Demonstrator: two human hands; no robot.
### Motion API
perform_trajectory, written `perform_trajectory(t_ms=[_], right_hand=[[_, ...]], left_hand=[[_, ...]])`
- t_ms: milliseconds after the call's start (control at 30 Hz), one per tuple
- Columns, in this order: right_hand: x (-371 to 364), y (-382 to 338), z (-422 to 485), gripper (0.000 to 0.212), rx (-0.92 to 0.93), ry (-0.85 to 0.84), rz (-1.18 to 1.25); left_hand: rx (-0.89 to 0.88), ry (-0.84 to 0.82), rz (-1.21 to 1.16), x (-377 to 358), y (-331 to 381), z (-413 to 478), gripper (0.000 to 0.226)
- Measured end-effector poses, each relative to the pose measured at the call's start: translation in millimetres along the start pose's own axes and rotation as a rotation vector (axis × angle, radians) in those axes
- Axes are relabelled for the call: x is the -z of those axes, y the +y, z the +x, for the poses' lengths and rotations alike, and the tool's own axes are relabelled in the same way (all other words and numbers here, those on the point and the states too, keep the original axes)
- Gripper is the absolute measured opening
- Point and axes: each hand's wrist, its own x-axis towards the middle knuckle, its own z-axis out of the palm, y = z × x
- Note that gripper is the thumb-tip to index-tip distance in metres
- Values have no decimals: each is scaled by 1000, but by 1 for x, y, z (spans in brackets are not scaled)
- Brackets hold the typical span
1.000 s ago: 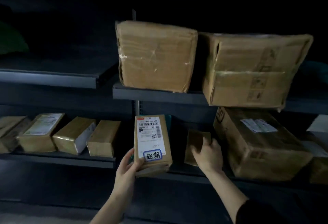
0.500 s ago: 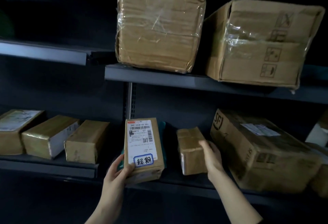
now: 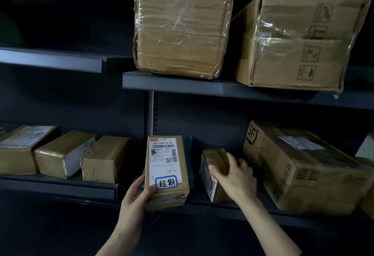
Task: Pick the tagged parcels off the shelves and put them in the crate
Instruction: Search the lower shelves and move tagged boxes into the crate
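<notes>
Head view, dim light: two bays of dark metal shelving. Tagged parcel (image 3: 167, 172), a small brown box with a white shipping label and a blue-bordered handwritten tag (image 3: 166, 182) near its lower end, stands upright at the front of the lower shelf (image 3: 202, 207), label toward the camera. Left hand (image 3: 134, 199) grips it by the lower left corner, thumb pressed on the front face just beside the tag, fingers wrapped behind. Whether its base bears on the shelf lip cannot be told. A teal package (image 3: 189, 150) sits directly behind it, touching or nearly so. Right hand (image 3: 234, 176) clasps a small parcel (image 3: 214, 164) just to the right, thumb across the near side and fingers curled over the top. This box leans on the shelf, and its label end is mostly hidden, so no tag can be confirmed. An SF carton (image 3: 299, 166) lies close on the right. Three small parcels (image 3: 60, 154) line the left bay, and two large taped cartons (image 3: 182, 30) fill the upper shelf (image 3: 182, 85). The crate is not in view. Risks, as judged: a one-handed corner hold gives poor leverage, so the tagged parcel could twist and slip once lifted clear. The teal package may drag forward with it. The right hand may pull an untagged box if its faces go unchecked in this light. With both hands loaded, the carry to an unseen crate is less steady.
</notes>
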Motion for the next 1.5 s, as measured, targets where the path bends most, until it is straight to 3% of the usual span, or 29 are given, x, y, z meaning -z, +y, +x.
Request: perform_trajectory(t_ms=[100, 167, 300, 433, 900, 1067, 1400, 1500], right_hand=[[-1, -7, 3, 83, -31, -122, -85], [-1, 1, 5, 74, -66, -103, 192], [-4, 12, 4, 45, -300, -213, 1068], [-17, 16, 1, 36, -379, -294, 1284], [-10, 13, -5, 43, -404, -301, 1356], [29, -2, -25, 39, -463, -326, 1331], [148, -33, -109, 46, -611, -385, 1344], [190, -46, -133, 46, -625, -390, 1356]], left_hand=[[-2, -6, -5, 0, 3, -2, 68], [-3, -2, -4, 2, 4, -3, 67], [5, 12, -12, 4, 6, -3, 64], [4, 4, -4, 1, 5, -1, 66], [72, 36, -2, -21, 28, 2, 63], [114, 86, 10, -37, 62, -13, 53], [248, 151, 73, -66, 166, -113, 79], [237, 154, 104, -75, 205, -145, 72]])
